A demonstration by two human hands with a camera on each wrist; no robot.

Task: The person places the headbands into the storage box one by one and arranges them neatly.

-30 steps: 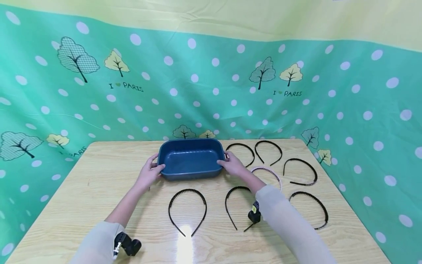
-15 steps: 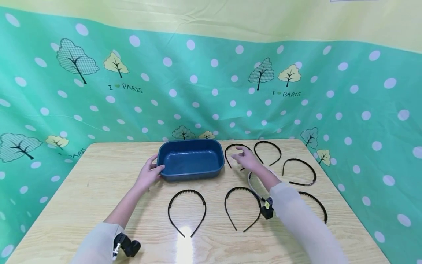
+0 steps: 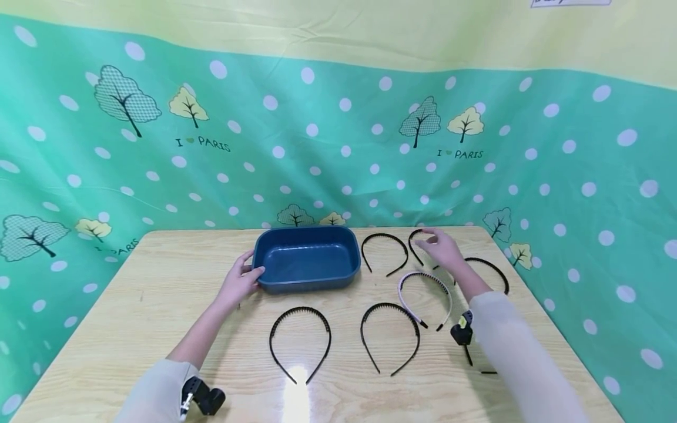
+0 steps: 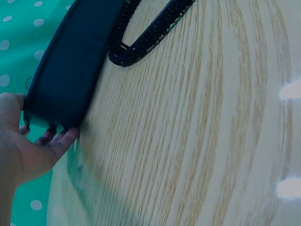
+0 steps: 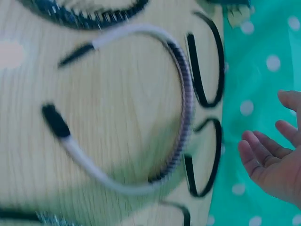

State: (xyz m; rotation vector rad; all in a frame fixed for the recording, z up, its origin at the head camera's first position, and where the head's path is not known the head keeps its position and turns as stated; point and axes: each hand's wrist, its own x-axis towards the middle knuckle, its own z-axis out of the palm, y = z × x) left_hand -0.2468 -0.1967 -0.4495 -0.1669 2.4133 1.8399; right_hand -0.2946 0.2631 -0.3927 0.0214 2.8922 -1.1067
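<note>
Left hand point(image 3: 238, 283) grips the blue basin point(image 3: 307, 261) at its 9 o'clock end, thumb at the rim, fingers against the outer wall. Right hand point(image 3: 443, 249) hovers out at 3 o'clock (clock centred on basin), fingers parted and loosely bent, nothing in my grasp. Nearest to it: the rear black headband point(image 5: 218, 146), apart from my fingers in the right wrist view.

Handling, judged: headband probably light, thin and springy. Pinch at the crown of the arch; forcing its legs wide might crack it, and the comb teeth could snag. Basin looks like stiff, smooth plastic, perhaps slightly slippery; best held by the rim at 9 and 3 o'clock.

Container: one basin, single compartment, upright on the table point(image 3: 158, 305). I see only its bare, shiny floor; no headband inside.

Outside it: lilac headband point(image 5: 186, 103) towards 4 o'clock, front black headband point(image 3: 300, 308) at 6 o'clock. Bands partly under my right sleeve: full outline hidden.
</note>
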